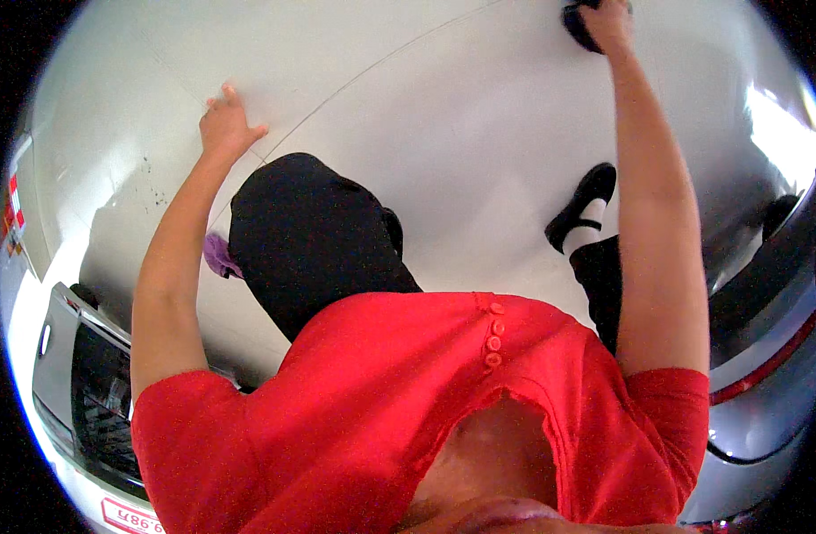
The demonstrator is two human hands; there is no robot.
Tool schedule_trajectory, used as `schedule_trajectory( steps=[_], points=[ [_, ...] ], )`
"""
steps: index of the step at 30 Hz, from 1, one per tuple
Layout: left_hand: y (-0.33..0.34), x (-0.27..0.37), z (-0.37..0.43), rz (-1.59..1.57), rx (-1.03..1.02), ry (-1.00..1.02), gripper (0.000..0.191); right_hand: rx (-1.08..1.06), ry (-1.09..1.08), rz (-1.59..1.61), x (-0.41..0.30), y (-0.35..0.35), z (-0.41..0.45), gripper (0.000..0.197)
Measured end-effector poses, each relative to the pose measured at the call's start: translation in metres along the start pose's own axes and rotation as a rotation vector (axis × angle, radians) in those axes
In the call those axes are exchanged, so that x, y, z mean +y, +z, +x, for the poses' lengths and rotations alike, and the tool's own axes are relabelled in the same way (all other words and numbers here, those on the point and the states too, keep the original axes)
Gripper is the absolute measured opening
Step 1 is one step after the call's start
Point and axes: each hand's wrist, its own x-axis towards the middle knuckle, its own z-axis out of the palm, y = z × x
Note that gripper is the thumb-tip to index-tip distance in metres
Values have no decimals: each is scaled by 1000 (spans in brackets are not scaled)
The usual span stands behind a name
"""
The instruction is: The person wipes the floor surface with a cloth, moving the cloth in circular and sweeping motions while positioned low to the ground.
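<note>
My left hand (228,127) is at the upper left over the pale tiled floor (448,120), fingers spread and nothing in it. At the top right edge my right hand (608,27) grips a black object (578,27), partly cut off by the picture's rim; its kind cannot be told. Below my left hand, a purple cloth (219,255) shows beside my knee in black trousers (308,233). A black strapped shoe (581,207) with a white sock rests on the floor to the left of my right forearm.
A car (54,380) stands at the lower left, with a red-and-white sign bearing writing (131,515) near it. The rounded body of another grey car (755,414) is close on the right. Red items (14,207) show at the far left rim.
</note>
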Motion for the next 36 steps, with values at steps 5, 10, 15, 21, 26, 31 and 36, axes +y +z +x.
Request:
schedule_trajectory(
  steps=[5, 10, 15, 21, 26, 31, 36],
  points=[
    [-6, 0, -12, -16, -20, -40, 108, -109, -235, 11, -52, 15, -154, 55],
    [-20, 7, -6, -69, -48, 14, 108, -385, -259, -58, -52, 30, -339, 37],
    [-26, 11, -1, -52, -101, 14, 110, -476, -271, -23, -56, 36, -378, 36],
    [-21, 0, 14, -41, -70, 28, 114, -582, -214, -30, -69, 40, -345, 35],
    [-17, -7, 15, -50, -80, 14, 116, -596, -207, -35, -74, 38, -344, 31],
    [-1, -16, 23, -6, -111, -14, 116, -449, -227, 37, -77, 43, -364, 25],
    [37, -69, 63, -164, -292, 23, 92, -373, -253, 131, -93, 43, -372, 29]
  ],
)
